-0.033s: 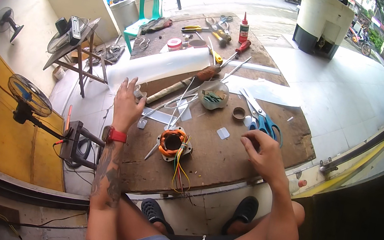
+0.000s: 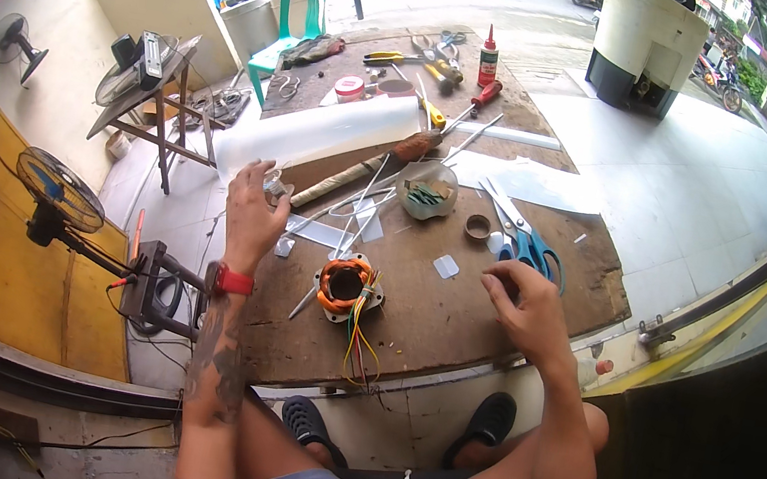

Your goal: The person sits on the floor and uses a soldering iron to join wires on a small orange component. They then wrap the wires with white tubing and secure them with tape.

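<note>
My left hand (image 2: 251,215), with a red watch on the wrist, hovers over the left side of the wooden table. Its fingers and thumb are apart, around a small clear-grey piece (image 2: 276,189); whether they touch it I cannot tell. My right hand (image 2: 526,306) is curled above the right front, thumb and forefinger together; anything between them is too small to see. Between the hands sits a motor stator (image 2: 344,286) with orange-wrapped windings and several coloured leads. Teal-handled scissors (image 2: 530,246) lie just beyond my right hand, near a brown tape ring (image 2: 478,227).
A translucent bowl (image 2: 426,192) with small pieces stands mid-table, by a wrapped rod (image 2: 350,173) and a roll of clear film (image 2: 325,135). Pliers (image 2: 438,58), a red bottle (image 2: 487,62) and a screwdriver (image 2: 485,95) lie farther back. A fan (image 2: 57,190) stands left.
My left hand has shifted very slightly, its fingers bending a little more around the small clear-grey piece. My right hand stays where it was.
</note>
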Demonstrator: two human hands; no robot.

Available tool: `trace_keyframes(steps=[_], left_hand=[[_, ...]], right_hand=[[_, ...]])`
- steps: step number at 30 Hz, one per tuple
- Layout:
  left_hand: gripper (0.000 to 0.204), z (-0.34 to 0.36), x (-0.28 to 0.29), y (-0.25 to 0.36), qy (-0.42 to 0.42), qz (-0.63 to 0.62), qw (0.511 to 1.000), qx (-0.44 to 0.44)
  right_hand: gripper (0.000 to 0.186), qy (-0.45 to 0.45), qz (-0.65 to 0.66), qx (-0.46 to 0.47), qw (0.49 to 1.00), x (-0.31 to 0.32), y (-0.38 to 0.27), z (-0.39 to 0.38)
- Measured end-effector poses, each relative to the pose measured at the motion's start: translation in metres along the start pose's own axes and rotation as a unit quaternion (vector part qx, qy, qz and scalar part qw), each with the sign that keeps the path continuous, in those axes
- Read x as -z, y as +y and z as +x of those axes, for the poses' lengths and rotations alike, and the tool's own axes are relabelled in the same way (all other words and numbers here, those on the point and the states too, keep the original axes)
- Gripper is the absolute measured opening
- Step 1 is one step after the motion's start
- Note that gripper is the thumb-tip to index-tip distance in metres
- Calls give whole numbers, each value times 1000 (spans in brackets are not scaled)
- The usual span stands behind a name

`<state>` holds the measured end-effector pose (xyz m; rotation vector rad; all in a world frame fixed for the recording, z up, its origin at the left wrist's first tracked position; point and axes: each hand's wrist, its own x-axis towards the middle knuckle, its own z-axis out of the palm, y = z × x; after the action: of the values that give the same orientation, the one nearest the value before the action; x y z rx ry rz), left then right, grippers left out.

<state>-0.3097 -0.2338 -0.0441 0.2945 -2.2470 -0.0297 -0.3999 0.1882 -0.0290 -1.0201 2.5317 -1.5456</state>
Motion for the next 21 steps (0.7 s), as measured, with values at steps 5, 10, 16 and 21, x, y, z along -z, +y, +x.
trace_keyframes(steps=[5,10,16,21], left_hand=[[20,-30,26,31,-211,5,973,93],[22,-15,35,30,-253,-58,954,152],[25,-3,95,38,-342,-64,918,192],[28,-36,170,70,-183,-298,873,339]], right_hand=[[20,10,-15,14,1000,-3,2,2],[22,9,-12,5,1000,-5,1,7],[24,16,25,8,1000,-8,-4,10],[23,4,100,14,995,-6,-25,4]])
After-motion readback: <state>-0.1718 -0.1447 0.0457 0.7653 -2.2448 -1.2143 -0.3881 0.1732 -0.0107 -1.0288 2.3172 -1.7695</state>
